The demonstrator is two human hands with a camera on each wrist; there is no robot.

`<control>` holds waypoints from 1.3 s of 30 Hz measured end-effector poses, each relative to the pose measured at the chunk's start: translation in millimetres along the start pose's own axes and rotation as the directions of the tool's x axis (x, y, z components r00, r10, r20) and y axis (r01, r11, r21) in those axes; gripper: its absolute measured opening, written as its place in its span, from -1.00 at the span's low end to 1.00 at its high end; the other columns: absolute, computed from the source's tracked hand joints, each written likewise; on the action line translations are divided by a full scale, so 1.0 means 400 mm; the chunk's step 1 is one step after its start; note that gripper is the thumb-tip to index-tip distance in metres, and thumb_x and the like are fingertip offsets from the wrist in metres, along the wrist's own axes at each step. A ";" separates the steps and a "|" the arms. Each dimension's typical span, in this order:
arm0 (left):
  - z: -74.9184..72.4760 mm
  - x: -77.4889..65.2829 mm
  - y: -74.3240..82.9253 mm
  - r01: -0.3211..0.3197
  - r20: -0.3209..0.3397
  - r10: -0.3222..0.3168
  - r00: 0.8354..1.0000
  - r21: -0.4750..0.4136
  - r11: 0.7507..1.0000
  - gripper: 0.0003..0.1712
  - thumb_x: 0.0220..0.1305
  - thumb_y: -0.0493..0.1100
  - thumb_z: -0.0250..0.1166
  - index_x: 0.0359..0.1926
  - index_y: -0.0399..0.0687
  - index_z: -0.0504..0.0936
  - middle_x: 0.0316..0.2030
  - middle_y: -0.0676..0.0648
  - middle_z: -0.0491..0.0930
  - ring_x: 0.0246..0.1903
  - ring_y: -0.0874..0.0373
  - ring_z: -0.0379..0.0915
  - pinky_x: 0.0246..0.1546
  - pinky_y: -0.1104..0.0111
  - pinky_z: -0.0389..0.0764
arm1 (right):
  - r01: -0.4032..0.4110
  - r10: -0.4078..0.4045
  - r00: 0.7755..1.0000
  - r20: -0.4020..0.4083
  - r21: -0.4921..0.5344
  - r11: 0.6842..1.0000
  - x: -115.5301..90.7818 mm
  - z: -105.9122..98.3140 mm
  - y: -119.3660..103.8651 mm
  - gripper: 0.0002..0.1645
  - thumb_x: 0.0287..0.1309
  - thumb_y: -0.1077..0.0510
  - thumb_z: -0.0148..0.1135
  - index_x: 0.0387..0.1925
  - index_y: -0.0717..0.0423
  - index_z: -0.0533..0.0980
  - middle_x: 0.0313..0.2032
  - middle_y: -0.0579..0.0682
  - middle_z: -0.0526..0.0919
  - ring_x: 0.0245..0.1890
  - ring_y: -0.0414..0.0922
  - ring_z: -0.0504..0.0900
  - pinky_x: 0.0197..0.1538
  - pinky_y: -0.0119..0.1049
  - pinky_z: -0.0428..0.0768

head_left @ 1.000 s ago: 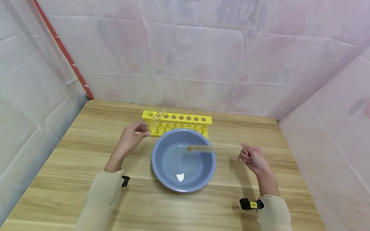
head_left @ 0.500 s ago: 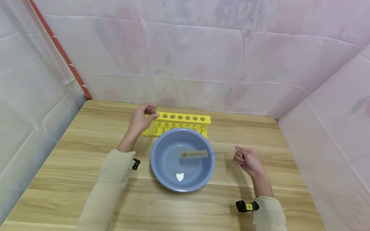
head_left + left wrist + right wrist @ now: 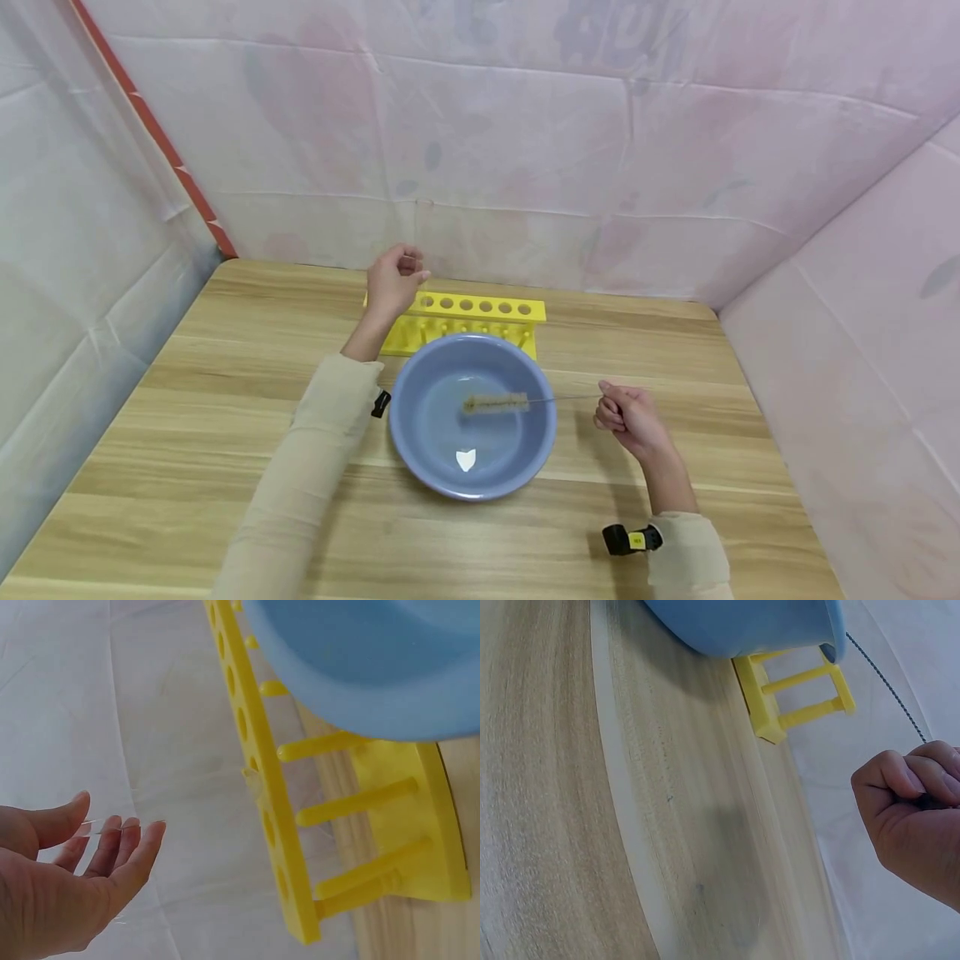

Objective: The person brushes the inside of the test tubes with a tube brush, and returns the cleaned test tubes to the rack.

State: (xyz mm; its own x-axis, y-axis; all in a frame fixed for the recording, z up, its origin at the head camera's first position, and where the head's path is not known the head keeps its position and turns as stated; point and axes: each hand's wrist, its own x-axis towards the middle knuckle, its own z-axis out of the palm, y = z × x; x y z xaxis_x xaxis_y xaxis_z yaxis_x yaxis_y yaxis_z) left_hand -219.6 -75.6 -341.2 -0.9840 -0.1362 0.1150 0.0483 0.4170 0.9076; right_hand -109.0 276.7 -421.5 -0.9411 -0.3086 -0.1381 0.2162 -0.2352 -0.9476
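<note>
My left hand (image 3: 393, 282) pinches a clear glass test tube (image 3: 424, 229) between thumb and fingertips, above the left part of the yellow test tube rack (image 3: 486, 306). The tube stands nearly upright, its lower end at a hole in the rack's top bar; how deep it sits I cannot tell. In the left wrist view the tube is barely visible between the fingers. Curled fingers of my right hand (image 3: 632, 419) grip the thin twisted-wire handle (image 3: 889, 686) of a test tube brush (image 3: 497, 403). Its bristle head hangs over the blue basin (image 3: 400, 433).
Water seems to lie in the basin, which stands close in front of the rack. Yellow pegs (image 3: 352, 802) rise from the rack's base. The wooden table (image 3: 465, 550) meets fabric-covered walls (image 3: 525, 150) at the back and sides.
My left hand has moved up and to the right with the test tube, which went from slanted to nearly upright over the rack. The brush has shifted slightly left and lower over the basin.
</note>
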 end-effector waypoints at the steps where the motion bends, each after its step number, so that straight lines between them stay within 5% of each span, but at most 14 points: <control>1: 0.003 0.004 -0.002 0.001 -0.006 -0.001 1.000 -0.010 1.000 -0.75 0.12 -0.36 0.27 -0.14 -0.28 0.53 -0.23 -0.23 0.55 -0.19 -0.04 0.50 -0.14 0.25 0.49 | -0.003 0.003 1.000 0.000 0.001 1.000 0.000 0.002 0.001 -0.49 0.38 0.33 -0.31 -0.76 0.16 0.04 -0.79 -0.04 0.04 -0.77 -0.15 -0.04 -0.50 -0.26 -0.02; 11: 0.026 0.030 -0.007 0.045 -0.004 -0.045 0.999 -0.015 0.999 -0.73 0.14 -0.36 0.25 -0.10 -0.30 0.52 -0.20 -0.23 0.54 -0.17 -0.04 0.48 -0.13 0.25 0.49 | -0.013 0.013 1.000 -0.010 -0.020 1.000 0.000 0.006 0.000 -0.49 0.38 0.29 -0.26 -0.76 0.14 0.05 -0.79 -0.04 0.04 -0.77 -0.17 0.01 -0.48 -0.26 -0.01; 18: 0.057 0.040 -0.041 0.124 0.062 -0.129 0.990 0.087 0.988 -0.77 0.13 -0.37 0.24 -0.15 -0.29 0.50 -0.27 -0.18 0.51 -0.20 0.00 0.43 -0.19 0.26 0.49 | -0.028 0.027 0.999 -0.018 -0.025 0.999 0.004 0.013 0.005 -0.48 0.38 0.27 -0.23 -0.77 0.14 0.10 -0.79 -0.05 0.08 -0.76 -0.16 -0.01 -0.49 -0.26 -0.02; 29: 0.070 0.025 -0.087 0.144 0.107 -0.167 0.980 0.194 0.970 -0.90 0.09 -0.38 0.22 -0.36 -0.24 0.45 -0.32 -0.17 0.51 -0.29 -0.02 0.40 -0.30 0.25 0.45 | -0.043 0.041 0.998 -0.039 -0.057 0.997 0.009 0.026 0.007 -0.47 0.38 0.26 -0.24 -0.77 0.13 0.10 -0.79 -0.08 0.13 -0.76 -0.18 0.02 -0.48 -0.28 0.01; 39: 0.070 0.023 -0.089 0.126 0.126 -0.160 0.979 0.244 0.961 -0.81 0.13 -0.32 0.26 -0.20 -0.28 0.54 -0.17 -0.21 0.55 -0.08 -0.09 0.41 -0.07 0.17 0.42 | -0.050 0.048 0.997 -0.052 -0.040 0.998 0.013 0.033 0.009 -0.46 0.40 0.22 -0.24 -0.78 0.15 0.11 -0.80 -0.08 0.12 -0.76 -0.19 0.04 -0.49 -0.28 -0.02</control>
State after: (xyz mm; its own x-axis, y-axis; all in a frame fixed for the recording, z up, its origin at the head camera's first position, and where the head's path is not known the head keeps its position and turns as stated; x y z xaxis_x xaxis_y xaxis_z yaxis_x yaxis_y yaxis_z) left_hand -235.2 -66.4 -384.0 -0.9927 -0.0866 -0.0841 -0.1195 0.6034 0.7885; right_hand -109.9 262.2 -421.7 -0.9417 -0.2716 -0.1984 0.2528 -0.1824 -0.9502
